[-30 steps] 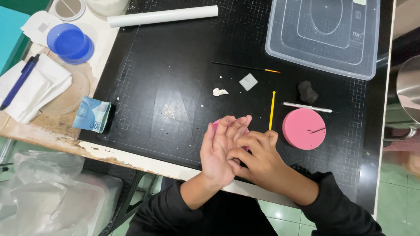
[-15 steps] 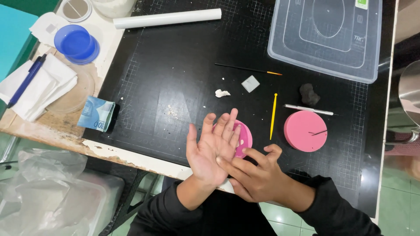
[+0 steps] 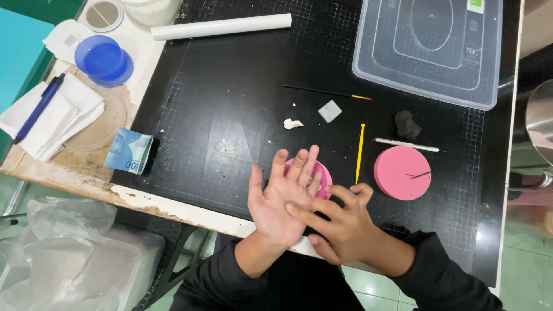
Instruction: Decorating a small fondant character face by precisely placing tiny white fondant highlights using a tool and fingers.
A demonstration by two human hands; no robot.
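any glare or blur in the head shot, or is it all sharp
Head view: mostly sharp, even overhead light; soft sheen on the clear plastic lid and white tube; the left hand and right hand are crisp, with faint shadows on the black mat.

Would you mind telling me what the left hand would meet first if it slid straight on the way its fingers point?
The left hand points away from the person. It already overlaps a pink disc; beyond that, probably the small white scrap, though height is unclear.

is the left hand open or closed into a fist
Open. The left hand is palm up with fingers spread, a flat pink disc showing behind its fingers; the right hand lays fingertips on the palm.
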